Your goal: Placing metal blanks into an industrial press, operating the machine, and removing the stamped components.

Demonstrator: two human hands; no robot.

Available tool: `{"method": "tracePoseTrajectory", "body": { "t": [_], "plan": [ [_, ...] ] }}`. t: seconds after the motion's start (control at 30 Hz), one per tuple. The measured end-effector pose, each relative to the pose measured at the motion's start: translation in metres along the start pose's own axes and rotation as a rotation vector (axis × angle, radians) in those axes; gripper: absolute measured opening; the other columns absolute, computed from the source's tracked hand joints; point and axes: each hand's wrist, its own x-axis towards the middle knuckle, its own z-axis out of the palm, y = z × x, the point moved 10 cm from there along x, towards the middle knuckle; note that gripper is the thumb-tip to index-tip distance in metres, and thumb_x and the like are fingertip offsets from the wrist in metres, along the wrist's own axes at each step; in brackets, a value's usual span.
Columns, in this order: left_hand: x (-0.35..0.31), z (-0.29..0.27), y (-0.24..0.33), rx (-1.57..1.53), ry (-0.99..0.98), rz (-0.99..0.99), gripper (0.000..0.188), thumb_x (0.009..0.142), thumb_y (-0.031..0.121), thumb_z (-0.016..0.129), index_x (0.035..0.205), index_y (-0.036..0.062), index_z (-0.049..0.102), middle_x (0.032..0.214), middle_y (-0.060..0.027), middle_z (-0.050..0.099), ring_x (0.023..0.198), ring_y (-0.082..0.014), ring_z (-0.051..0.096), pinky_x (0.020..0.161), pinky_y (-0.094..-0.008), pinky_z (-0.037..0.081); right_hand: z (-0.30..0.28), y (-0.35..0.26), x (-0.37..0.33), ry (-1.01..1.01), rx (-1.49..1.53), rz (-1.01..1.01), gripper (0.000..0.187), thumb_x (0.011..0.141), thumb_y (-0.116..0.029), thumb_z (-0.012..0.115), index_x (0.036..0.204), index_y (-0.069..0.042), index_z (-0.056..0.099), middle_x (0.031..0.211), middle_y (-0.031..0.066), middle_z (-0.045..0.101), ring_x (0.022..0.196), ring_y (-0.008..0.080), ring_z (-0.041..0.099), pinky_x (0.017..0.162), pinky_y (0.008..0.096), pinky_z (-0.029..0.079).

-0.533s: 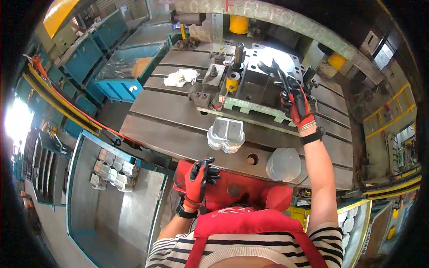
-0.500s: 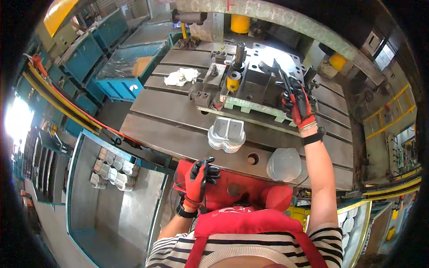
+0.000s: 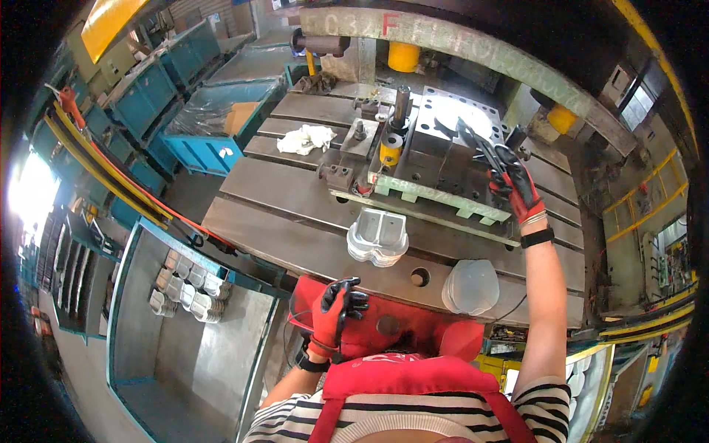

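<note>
My right hand (image 3: 513,181), in a red and black glove, grips dark long-armed tongs (image 3: 481,144). Their tips reach over the bright, holed top plate of a metal die (image 3: 443,151); glare hides whether they hold anything. My left hand (image 3: 338,314), gloved alike, hovers by a red box-like fixture (image 3: 384,314) at the table's near edge. Its fingers are loosely bent and apart, with nothing visible in them. Between me and the die stands a stack of shiny two-hollow formed pieces (image 3: 377,238). Right of it lies a stack of flat rounded blanks (image 3: 471,286).
The slotted steel press table (image 3: 273,199) carries a white rag (image 3: 305,139) and clamps. A pale beam (image 3: 458,40) crosses above the die. At my left, a metal bin (image 3: 199,354) contains several stacks of formed pieces; blue crates (image 3: 199,148) stand beyond.
My right hand and the tongs have shifted right and a little nearer to me across the die. My left hand stays near the red fixture. The whole view has dropped slightly.
</note>
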Motion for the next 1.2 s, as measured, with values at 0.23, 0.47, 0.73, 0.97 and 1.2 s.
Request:
{"method": "tracePoseTrajectory", "body": {
  "t": [0.23, 0.47, 0.73, 0.97, 1.2],
  "plan": [
    [-0.002, 0.008, 0.018, 0.008, -0.015, 0.069, 0.032, 0.09, 0.026, 0.045, 0.107, 0.0002, 0.054, 0.082, -0.0088, 0.063, 0.067, -0.0145, 0.062, 0.054, -0.0227, 0.048, -0.006, 0.013, -0.013, 0.058, 0.028, 0.005, 0.029, 0.084, -0.026, 0.055, 0.107, -0.008, 0.052, 0.088, 0.0044, 0.058, 0.073, 0.0145, 0.054, 0.063, 0.0277, 0.045],
    [-0.029, -0.1, 0.078, 0.095, 0.538, 0.363, 0.022, 0.088, 0.015, 0.048, 0.104, 0.0012, 0.055, 0.082, -0.0076, 0.062, 0.063, -0.013, 0.058, 0.054, -0.0231, 0.048, 0.022, 0.012, -0.13, 0.23, -0.046, 0.05, 0.03, 0.086, -0.032, 0.048, 0.101, -0.006, 0.051, 0.07, 0.0005, 0.05, 0.062, 0.0093, 0.048, 0.05, 0.0242, 0.037],
    [-0.066, -0.305, 0.04, 1.168, 0.972, 0.277, 0.032, 0.081, 0.031, 0.06, 0.099, 0.0039, 0.057, 0.08, -0.0079, 0.061, 0.061, -0.01, 0.056, 0.048, -0.0234, 0.044, -0.097, 0.134, -0.409, 1.178, -0.094, 0.278, 0.046, 0.08, -0.038, 0.058, 0.111, -0.005, 0.052, 0.085, 0.0033, 0.056, 0.069, 0.0086, 0.049, 0.056, 0.0245, 0.041],
    [-0.001, -0.227, -0.169, 0.201, 0.328, -0.299, 0.054, 0.081, 0.032, 0.057, 0.127, 0.0158, 0.033, 0.112, -0.0039, 0.049, 0.098, -0.0211, 0.051, 0.073, -0.0366, 0.047, -0.188, 0.377, -0.551, 0.913, -0.503, 0.567, 0.052, 0.073, -0.032, 0.067, 0.107, 0.004, 0.05, 0.092, 0.0143, 0.058, 0.079, 0.0204, 0.055, 0.07, 0.0349, 0.046],
    [0.044, -0.229, -0.176, -0.16, 0.109, 0.119, 0.045, 0.091, 0.036, 0.028, 0.129, 0.0124, 0.034, 0.129, -0.0028, 0.041, 0.116, -0.0198, 0.04, 0.097, -0.0365, 0.032, -0.098, 0.3, -0.464, 0.78, -0.634, 0.474, 0.039, 0.078, -0.027, 0.059, 0.106, -0.002, 0.052, 0.09, 0.0108, 0.062, 0.081, 0.0242, 0.058, 0.07, 0.0374, 0.046]
  ]
}}
